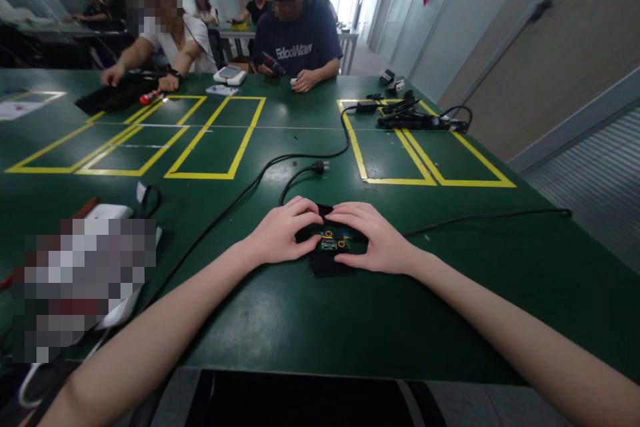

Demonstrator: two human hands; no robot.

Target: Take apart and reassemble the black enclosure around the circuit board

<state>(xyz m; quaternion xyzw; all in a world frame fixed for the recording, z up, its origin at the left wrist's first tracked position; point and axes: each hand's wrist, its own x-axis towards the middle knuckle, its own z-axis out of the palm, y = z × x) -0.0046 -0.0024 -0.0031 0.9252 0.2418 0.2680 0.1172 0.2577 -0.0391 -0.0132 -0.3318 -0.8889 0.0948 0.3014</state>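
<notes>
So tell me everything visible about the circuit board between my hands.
The circuit board is green, with two orange, ring-shaped parts on its visible face. It sits component side up among black pieces over the table, between your left hand and right hand. Its full outline and whether any finger touches it are unclear.

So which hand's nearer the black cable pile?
Right. The right hand is on the near side of the cable pile, to its left; the left hand is farther left, past the board.

Cam was head-worn, up above and close to the near edge of the flat dark-green tabletop (280,327), facing forward and kinda down toward the far edge.
</notes>
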